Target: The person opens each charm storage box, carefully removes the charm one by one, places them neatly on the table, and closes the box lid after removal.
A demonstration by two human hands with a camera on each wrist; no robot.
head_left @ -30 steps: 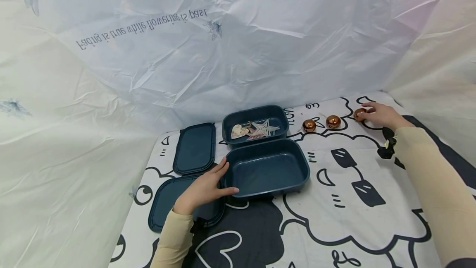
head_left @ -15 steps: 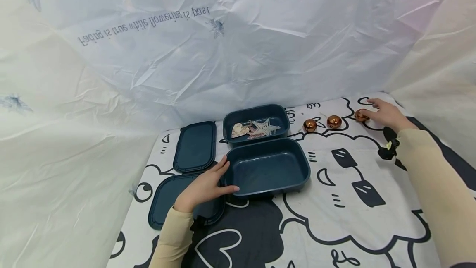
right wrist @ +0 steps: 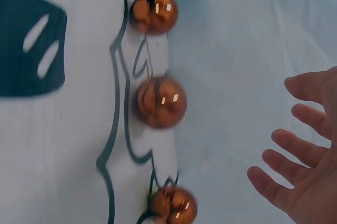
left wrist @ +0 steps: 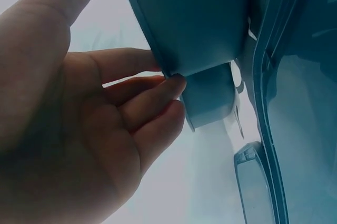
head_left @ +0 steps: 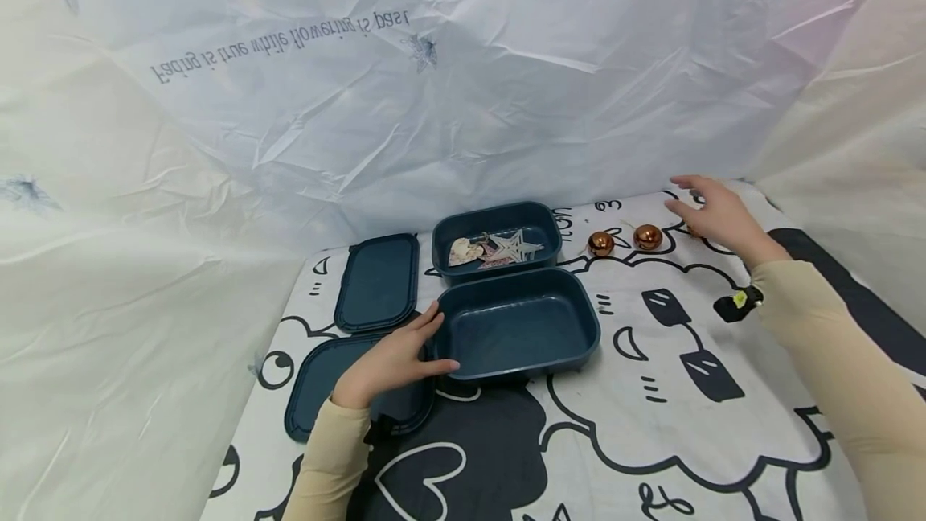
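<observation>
My left hand (head_left: 387, 364) touches the left rim of the near dark blue box (head_left: 517, 332), thumb at its near corner and fingers spread along the side. In the left wrist view its fingertips rest against that box's rim (left wrist: 145, 29). Over the far right of the cloth hovers my right hand (head_left: 723, 219), fingers apart and holding nothing. Three shiny copper ball ornaments lie in a row: a left ball (head_left: 600, 244), a middle ball (head_left: 647, 237), and a right ball (right wrist: 174, 205), mostly hidden behind the right hand in the head view.
Behind the near box stands a second blue box (head_left: 452, 225) holding a white star (head_left: 515, 248) and other small decorations. Two blue lids (head_left: 378, 284) lie at the left on the printed cloth (head_left: 622, 424). White plastic sheeting (head_left: 448, 135) rises at the back and sides.
The right hand has let go of the right ball and lifted up and to the left, fingers spreading. The ball stays on the cloth. The left hand keeps its place at the box.
</observation>
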